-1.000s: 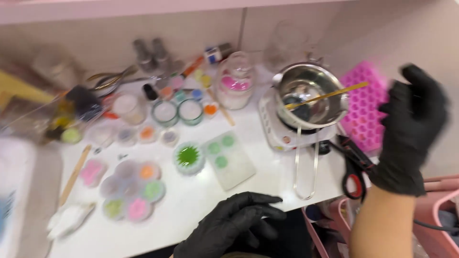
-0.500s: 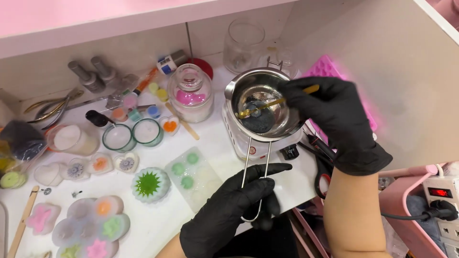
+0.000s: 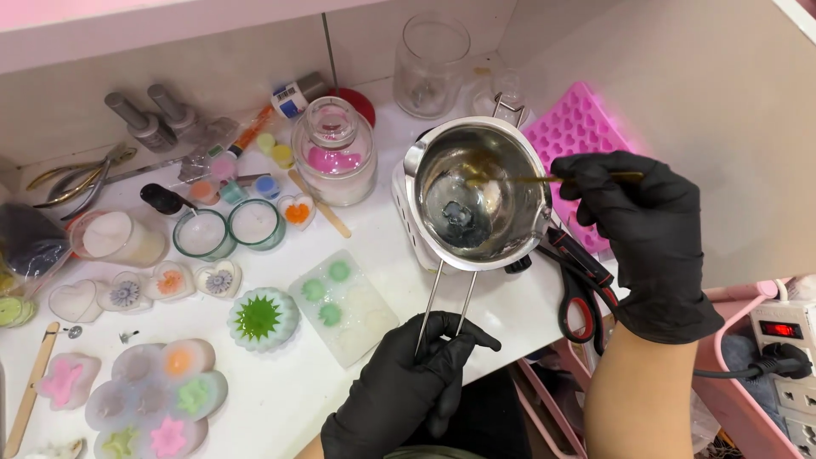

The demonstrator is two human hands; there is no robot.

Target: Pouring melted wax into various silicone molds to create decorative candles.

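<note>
My left hand [image 3: 408, 387], black glove, fingers clenched round wire handle of steel melting pot [image 3: 476, 191], near desk [image 3: 280, 399] edge. Pot sits on white warmer at centre, dark lump in bottom. My right hand [image 3: 646, 229] pinches wooden stick [image 3: 544, 179], tip inside pot. Pink mould [image 3: 574, 136] far right, scissors [image 3: 582, 293] just beside warmer.

We get bright, even overhead light here, soft shadows only. Glare sits on the steel pot [image 3: 480, 191] rim and glass jar [image 3: 334, 153]. Mostly sharp, edges slightly stretched.
</note>
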